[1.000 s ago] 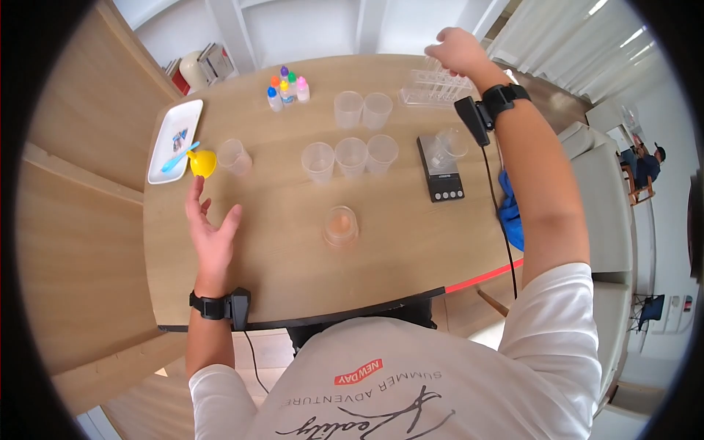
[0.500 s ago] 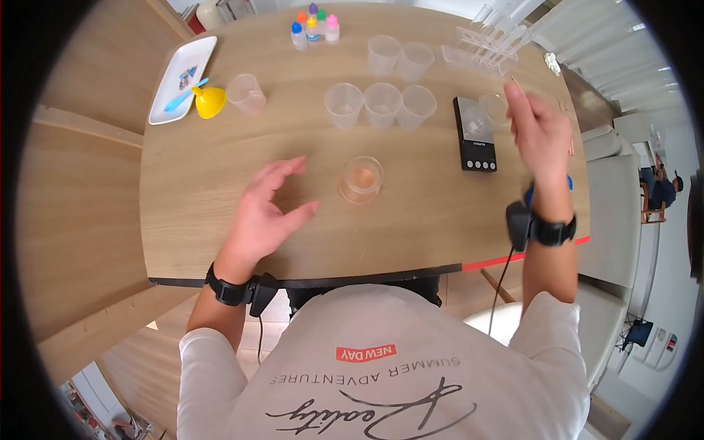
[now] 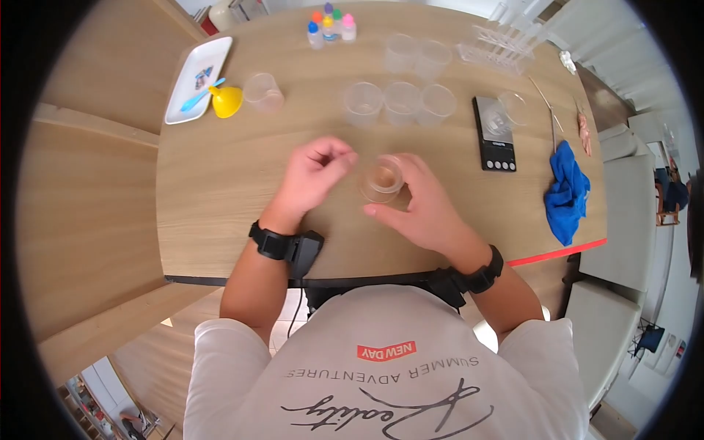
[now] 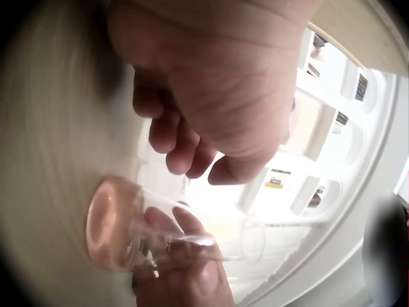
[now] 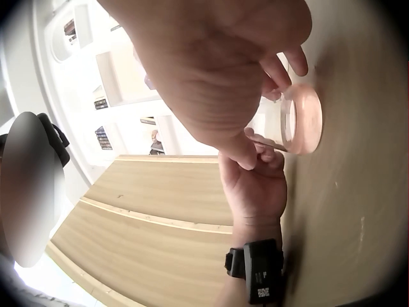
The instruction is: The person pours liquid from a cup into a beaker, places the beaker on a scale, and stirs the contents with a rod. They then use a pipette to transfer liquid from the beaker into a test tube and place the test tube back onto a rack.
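On the table in front of me stands a clear conical flask (image 3: 384, 178) with some pinkish-orange liquid in its bottom. My right hand (image 3: 425, 205) curves round its right side, fingers beyond it and thumb on the near side. Through the glass in the left wrist view, fingers (image 4: 156, 220) show behind the flask (image 4: 115, 224). Just left of the flask, my left hand (image 3: 309, 176) hovers with fingers loosely bent and fingertips near the thumb; nothing shows in it. A thin dark rod-like line runs between the hands in the right wrist view, and I cannot tell what it is.
Several clear plastic cups (image 3: 402, 103) stand farther back. At right are a black scale (image 3: 488, 150) bearing a glass vessel, a blue cloth (image 3: 567, 192) and a test-tube rack (image 3: 499, 55). Dropper bottles (image 3: 330, 29), a yellow funnel (image 3: 226, 101) and a white tray (image 3: 180, 84) lie at back and left.
My right hand has come from the test-tube rack, past the scale, to the flask. The left hand has moved right toward the flask and its fingers have bent in. The flask stays on the table.
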`<state>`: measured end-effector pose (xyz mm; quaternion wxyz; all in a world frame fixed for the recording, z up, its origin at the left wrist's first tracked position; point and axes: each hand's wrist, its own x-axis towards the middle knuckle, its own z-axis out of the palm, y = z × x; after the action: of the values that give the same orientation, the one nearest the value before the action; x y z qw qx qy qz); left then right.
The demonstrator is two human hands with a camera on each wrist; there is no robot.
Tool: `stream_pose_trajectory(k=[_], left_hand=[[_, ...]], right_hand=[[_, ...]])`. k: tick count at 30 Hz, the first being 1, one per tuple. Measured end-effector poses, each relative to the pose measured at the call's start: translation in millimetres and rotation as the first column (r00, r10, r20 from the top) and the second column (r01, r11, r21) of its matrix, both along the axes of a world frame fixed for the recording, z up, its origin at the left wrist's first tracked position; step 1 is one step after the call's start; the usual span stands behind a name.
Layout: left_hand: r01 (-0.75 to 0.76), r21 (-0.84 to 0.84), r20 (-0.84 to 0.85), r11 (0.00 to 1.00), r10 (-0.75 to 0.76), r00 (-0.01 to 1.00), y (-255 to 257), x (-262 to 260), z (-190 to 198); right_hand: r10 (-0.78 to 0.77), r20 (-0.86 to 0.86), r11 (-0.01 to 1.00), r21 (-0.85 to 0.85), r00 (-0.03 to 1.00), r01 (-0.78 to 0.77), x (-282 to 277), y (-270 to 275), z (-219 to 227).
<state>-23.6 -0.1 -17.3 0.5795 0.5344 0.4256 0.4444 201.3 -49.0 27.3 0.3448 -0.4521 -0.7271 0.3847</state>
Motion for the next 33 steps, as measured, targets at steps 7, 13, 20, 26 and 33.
stream_pose_trajectory(k=[7, 13, 20, 26, 33], left_hand=[[0.112, 0.007, 0.024, 0.994, -0.112, 0.993, 2, 5, -6], [0.126, -0.008, 0.014, 0.992, -0.126, 0.992, 1, 5, 0], [0.145, -0.005, -0.063, 0.989, -0.145, 0.987, 0, 5, 6], [0.158, 0.009, -0.147, 0.987, -0.155, 0.977, -2, 5, 11], [0.128, 0.008, -0.132, 0.992, -0.126, 0.983, -1, 5, 7]], right_hand=[[-0.068, 0.021, 0.992, 0.105, 0.997, 0.066, -6, 3, -11], [-0.142, -0.113, 0.984, 0.091, 0.983, 0.152, 9, 0, -5], [-0.223, -0.143, 0.944, 0.214, 0.964, 0.25, 84, -5, 19], [-0.423, -0.407, 0.89, -0.019, 0.809, 0.456, 135, 4, 34], [-0.555, -0.229, 0.823, -0.015, 0.799, 0.567, 180, 30, 28]])
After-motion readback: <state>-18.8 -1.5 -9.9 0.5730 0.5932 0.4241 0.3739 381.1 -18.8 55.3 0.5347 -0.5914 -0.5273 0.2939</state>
